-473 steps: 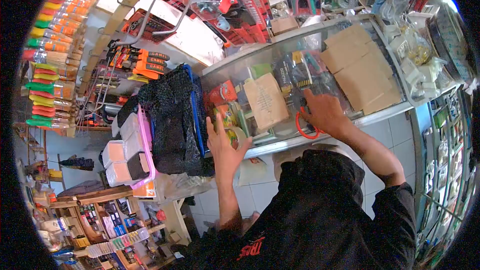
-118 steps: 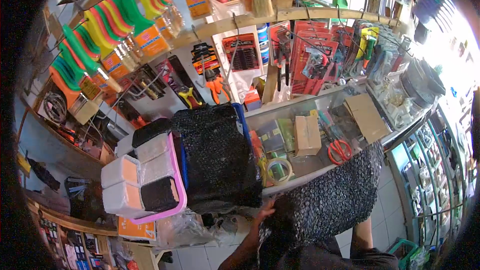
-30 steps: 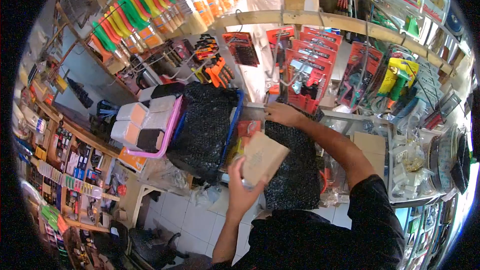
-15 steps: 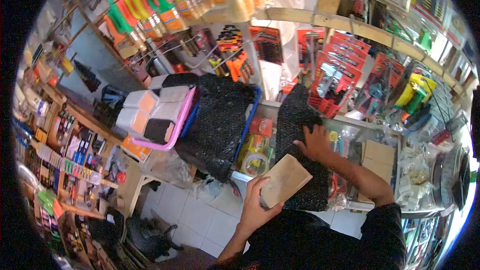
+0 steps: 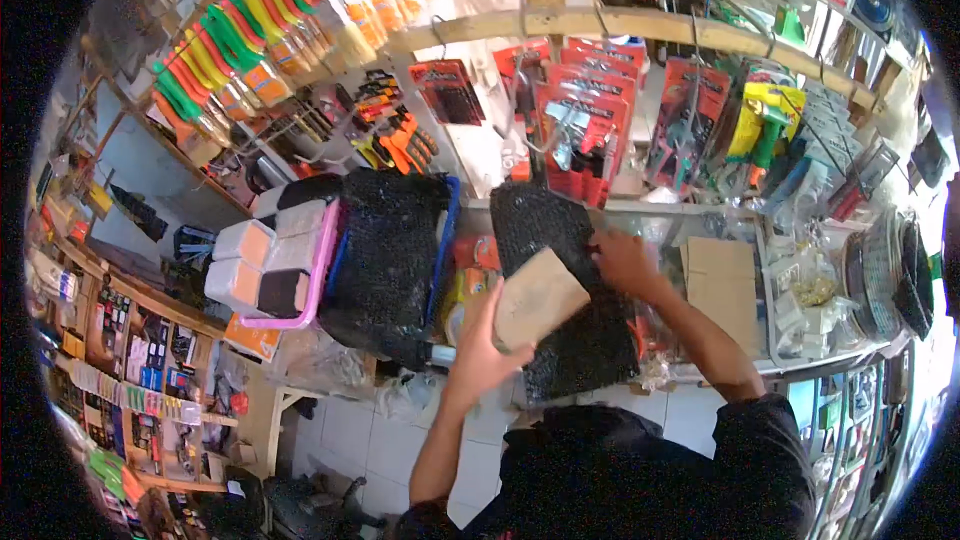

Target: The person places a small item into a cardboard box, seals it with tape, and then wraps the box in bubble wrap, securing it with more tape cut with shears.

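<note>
My left hand (image 5: 482, 355) grips a small brown cardboard box (image 5: 541, 306) by its side, tilted, above the counter. Under the box lies a strip of black bubble wrap (image 5: 590, 355), draped over the counter and hanging past its front edge. At the right edge of the wrap, my right hand (image 5: 625, 262) has its fingers bent, and they appear to pinch the sheet. The fingertips are partly hidden.
A glass display counter (image 5: 765, 285) holds flat cardboard (image 5: 722, 285). To the left stand a blue crate (image 5: 447, 240) covered in black bubble wrap and a pink basket (image 5: 322, 275) of wrapped boxes. Paintbrushes (image 5: 235, 40) and red tool packs (image 5: 580, 125) hang above.
The view has turned to the right. My right hand has gone from spread flat on the bubble wrap to bent fingers at its edge. The box stays in my left hand.
</note>
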Tool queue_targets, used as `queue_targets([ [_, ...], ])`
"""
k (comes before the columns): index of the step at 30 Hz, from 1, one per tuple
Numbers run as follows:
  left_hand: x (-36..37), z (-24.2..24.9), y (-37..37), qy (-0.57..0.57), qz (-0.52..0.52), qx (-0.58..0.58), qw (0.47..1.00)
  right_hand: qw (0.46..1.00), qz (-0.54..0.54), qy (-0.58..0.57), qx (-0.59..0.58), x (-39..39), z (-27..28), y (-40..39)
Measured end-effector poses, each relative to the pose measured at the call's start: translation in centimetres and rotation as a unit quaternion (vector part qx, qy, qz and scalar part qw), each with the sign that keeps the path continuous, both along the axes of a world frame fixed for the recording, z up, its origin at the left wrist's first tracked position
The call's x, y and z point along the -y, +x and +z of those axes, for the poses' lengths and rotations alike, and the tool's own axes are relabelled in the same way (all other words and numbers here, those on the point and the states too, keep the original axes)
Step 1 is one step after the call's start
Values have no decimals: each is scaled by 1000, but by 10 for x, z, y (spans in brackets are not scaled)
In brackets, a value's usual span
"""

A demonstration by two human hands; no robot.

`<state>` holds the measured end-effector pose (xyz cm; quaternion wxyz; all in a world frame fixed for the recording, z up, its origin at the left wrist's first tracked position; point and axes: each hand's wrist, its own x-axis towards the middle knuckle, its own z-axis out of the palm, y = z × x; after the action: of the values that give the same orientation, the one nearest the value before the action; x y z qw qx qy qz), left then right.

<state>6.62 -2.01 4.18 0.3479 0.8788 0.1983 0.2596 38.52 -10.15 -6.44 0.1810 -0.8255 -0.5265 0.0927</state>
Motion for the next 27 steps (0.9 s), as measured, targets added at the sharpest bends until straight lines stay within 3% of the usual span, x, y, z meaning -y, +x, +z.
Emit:
queue_targets([
  [2,-8,-4,7,-4,4,32,999,979,0,-204,-11,67,7,21],
  [5,-4,-12,20,-108,-14,37,993,985,24,-167,-45,119,0,-5],
  [8,-11,-51,39,-102,-59,0,993,991,-7,-124,-50,125,-22,-33],
  [14,-15,-56,73,-18,-103,-8,994,988,-108,-20,-104,130,-10,-52],
  [17,-23,-54,76,-9,-119,-12,993,981,-181,36,-62,131,-49,-55],
  [23,-45,-55,68,-30,-117,-41,992,973,-224,44,-32,132,-28,-59],
  [27,-55,-62,66,-15,-133,-38,990,972,-184,110,92,135,-66,-34],
])
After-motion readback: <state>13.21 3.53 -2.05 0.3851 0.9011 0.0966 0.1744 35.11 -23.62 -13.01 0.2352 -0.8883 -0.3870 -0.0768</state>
